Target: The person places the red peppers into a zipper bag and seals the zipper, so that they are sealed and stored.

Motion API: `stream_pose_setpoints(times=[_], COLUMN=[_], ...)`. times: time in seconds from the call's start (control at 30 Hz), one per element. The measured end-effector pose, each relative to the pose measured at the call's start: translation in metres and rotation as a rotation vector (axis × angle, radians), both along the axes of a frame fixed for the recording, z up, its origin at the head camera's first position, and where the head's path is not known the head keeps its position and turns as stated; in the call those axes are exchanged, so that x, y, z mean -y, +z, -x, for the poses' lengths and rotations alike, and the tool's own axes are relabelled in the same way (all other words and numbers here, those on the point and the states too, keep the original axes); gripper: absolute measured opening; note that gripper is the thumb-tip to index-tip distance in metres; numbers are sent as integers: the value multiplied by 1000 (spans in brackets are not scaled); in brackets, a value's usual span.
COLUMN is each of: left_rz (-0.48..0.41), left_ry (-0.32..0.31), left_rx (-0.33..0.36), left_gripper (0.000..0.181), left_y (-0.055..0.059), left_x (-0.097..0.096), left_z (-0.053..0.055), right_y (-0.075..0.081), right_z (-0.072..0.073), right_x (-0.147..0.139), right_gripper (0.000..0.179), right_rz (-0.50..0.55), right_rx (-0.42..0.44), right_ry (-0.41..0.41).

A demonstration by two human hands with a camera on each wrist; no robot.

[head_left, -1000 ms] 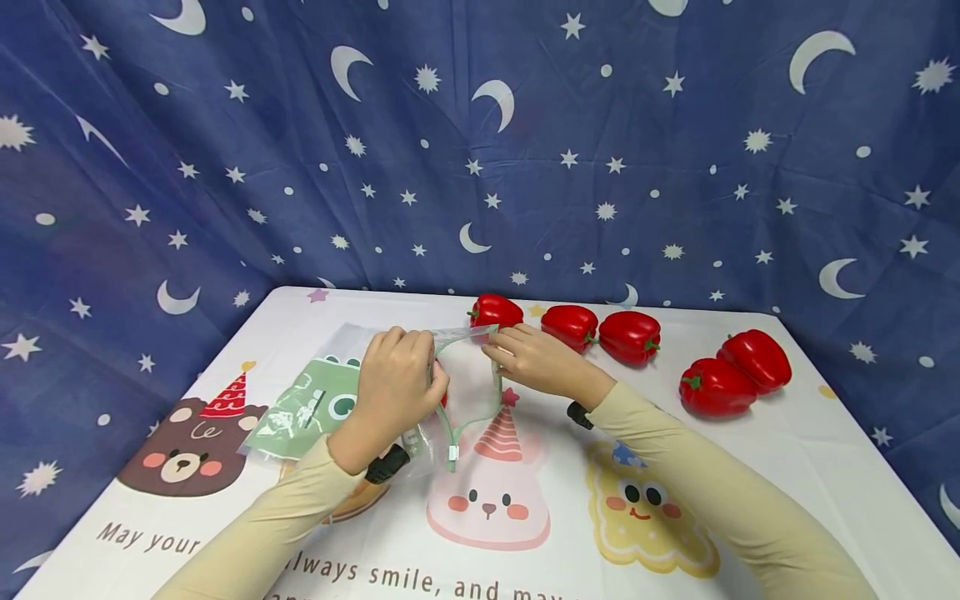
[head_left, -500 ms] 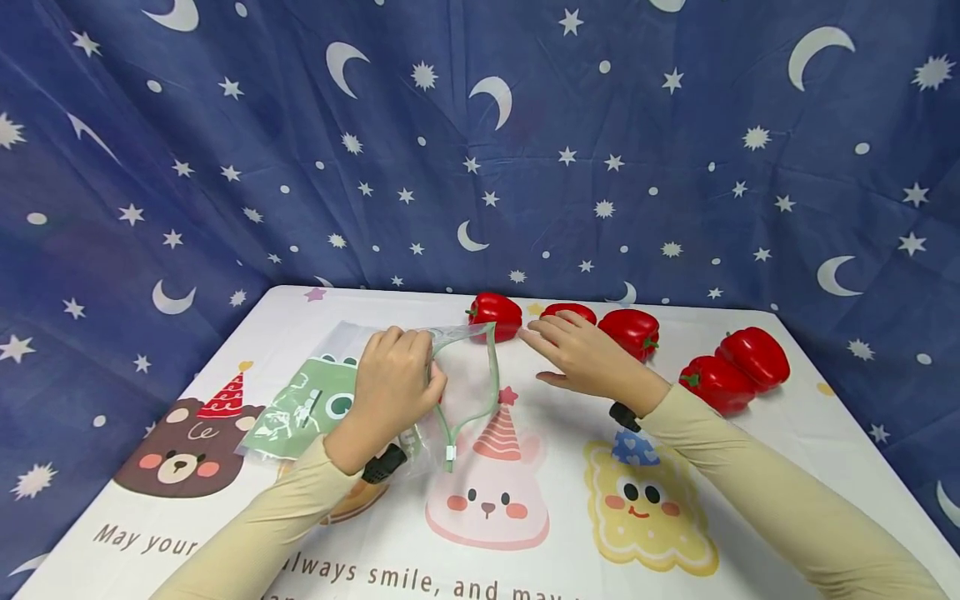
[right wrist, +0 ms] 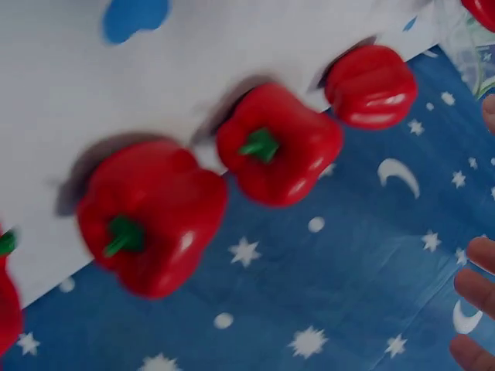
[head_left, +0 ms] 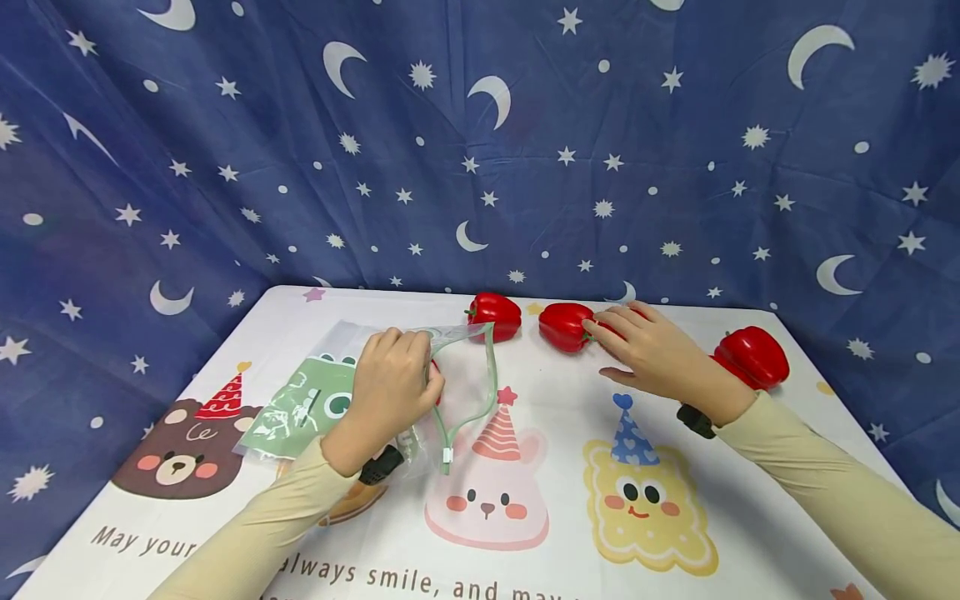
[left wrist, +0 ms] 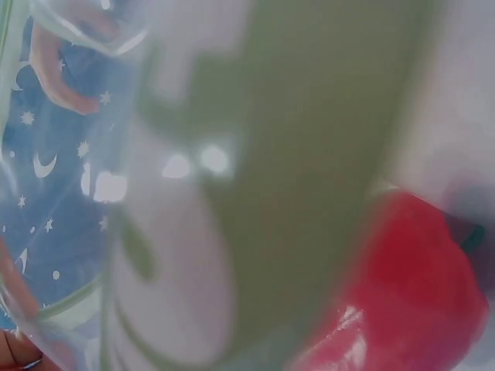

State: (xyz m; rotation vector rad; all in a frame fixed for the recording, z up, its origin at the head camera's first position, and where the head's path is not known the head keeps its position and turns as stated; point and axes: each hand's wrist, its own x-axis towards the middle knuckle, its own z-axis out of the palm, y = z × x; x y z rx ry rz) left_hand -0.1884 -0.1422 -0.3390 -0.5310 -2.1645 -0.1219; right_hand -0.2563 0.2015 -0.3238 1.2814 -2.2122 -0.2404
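A clear zip bag with a green cartoon print (head_left: 296, 421) lies on the table, its green-edged mouth spread wide. My left hand (head_left: 393, 379) grips the bag at one side of the mouth. Inside the bag, a red bell pepper (left wrist: 410, 286) with a green stem shows in the left wrist view; in the head view only a sliver appears past the hand. My right hand (head_left: 656, 354), fingers spread and holding nothing, hovers over the bell peppers at the right, covering one and most of another. In the right wrist view its fingertips (right wrist: 476, 290) are apart at the right edge.
One red bell pepper (head_left: 495, 317) sits behind the bag's mouth, and another (head_left: 564, 327) is just left of my right hand. A further pepper (head_left: 753, 358) lies at the far right. A blue star-patterned curtain (head_left: 480, 167) hangs behind the printed white tablecloth (head_left: 525, 517).
My right hand has let go of the bag's mouth and moved right, over the peppers. My left hand keeps its grip on the bag, whose mouth stays spread.
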Motion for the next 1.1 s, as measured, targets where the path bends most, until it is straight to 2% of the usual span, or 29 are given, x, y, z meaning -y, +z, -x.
stream_pose_setpoints(times=[0.23,0.5,0.73,0.93,1.1], left_rz=[-3,-12,-16,-19,-15], left_ry=[-1,-7,-6,-5,-3], left_rx=[-1,3,-3,-9,-2], left_gripper=[11,10,10,10,9], left_y=[0,0,-1,-2,-2], left_x=[1,0,1,3,2], left_z=[-1,-1,0,0,-1], right_y=[0,-11,-22,-28,-33], right_z=[10,31,46,52,56], right_x=[-24,-40,-40,-34,-33], right_gripper=[73,72,68,69,72], right_rz=[14,49,106,109,105], right_rx=[62,114,118,191,197], right_ry=[-111,-225,-280,-389,-454])
